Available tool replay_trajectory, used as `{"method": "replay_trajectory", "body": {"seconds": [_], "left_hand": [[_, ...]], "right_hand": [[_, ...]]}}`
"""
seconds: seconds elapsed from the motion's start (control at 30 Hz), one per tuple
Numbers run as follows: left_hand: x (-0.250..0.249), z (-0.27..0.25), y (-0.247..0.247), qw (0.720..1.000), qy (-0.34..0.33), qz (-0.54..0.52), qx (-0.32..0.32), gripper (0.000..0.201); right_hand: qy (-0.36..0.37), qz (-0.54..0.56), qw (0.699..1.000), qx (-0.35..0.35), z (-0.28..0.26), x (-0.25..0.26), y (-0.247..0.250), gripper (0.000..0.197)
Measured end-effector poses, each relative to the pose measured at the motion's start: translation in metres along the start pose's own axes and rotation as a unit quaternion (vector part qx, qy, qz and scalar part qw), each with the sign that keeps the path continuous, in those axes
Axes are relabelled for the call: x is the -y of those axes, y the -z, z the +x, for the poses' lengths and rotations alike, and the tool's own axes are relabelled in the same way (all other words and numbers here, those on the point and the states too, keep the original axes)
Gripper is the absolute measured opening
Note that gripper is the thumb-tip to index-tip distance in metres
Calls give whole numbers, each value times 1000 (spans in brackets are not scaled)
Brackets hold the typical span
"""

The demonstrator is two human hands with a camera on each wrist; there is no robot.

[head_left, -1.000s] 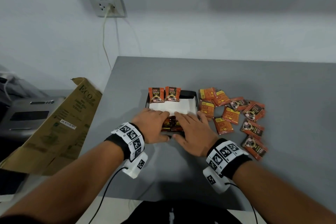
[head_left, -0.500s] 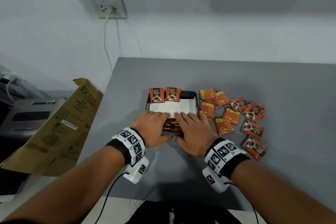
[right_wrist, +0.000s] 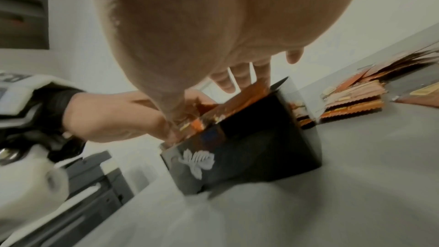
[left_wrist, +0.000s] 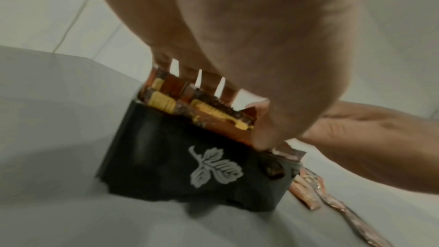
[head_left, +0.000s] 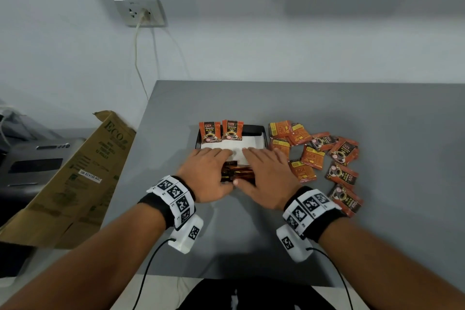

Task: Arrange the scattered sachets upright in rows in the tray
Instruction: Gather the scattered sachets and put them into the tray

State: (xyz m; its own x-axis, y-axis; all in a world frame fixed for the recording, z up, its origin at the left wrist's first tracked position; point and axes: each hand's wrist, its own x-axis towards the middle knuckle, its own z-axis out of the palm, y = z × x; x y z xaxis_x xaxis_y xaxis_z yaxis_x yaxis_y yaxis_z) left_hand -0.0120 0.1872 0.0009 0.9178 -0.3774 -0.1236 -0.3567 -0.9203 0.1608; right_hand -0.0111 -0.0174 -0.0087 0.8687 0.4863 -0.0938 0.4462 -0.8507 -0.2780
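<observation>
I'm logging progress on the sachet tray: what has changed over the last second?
Very little. The left hand and right hand stay pressed over the orange-and-brown sachets bunched at the near end of the black rectangular tray, shifting only slightly. Nothing was picked up or released. The two upright sachets at the far end and the loose sachets on the grey table are unmoved.

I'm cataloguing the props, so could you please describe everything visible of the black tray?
The black tray is a glossy, deep rectangular box with a white leaf motif on its near wall. It stands upright on the grey table. Two sachets stand at its far end; more fill its near end, under both hands.
</observation>
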Motion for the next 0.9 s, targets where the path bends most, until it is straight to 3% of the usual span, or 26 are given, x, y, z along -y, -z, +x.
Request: {"method": "replay_trajectory", "body": {"seconds": [0.1,0.2,0.27,0.37,0.47,0.63,0.9], "left_hand": [[-18,9,15,997,-20,-37,-60,71],[-46,31,28,993,-28,-79,-86,52],[-72,49,31,989,-41,-109,-87,31],[-118,74,27,984,-58,-164,-41,11],[-157,93,11,986,-52,-151,38,11],[-183,112,-31,990,-13,-50,133,15],[-190,109,-38,993,-13,36,110,43]], "right_hand": [[-68,81,992,-68,0,-32,23,58],[-134,81,979,-131,-5,-86,35,35],[-192,65,972,-122,-12,-123,37,27],[-269,20,962,-34,-29,-164,30,20],[-290,7,956,42,-51,-181,17,14],[-282,22,959,-19,-64,-184,0,24],[-309,83,946,-44,-66,-184,5,40]]}}
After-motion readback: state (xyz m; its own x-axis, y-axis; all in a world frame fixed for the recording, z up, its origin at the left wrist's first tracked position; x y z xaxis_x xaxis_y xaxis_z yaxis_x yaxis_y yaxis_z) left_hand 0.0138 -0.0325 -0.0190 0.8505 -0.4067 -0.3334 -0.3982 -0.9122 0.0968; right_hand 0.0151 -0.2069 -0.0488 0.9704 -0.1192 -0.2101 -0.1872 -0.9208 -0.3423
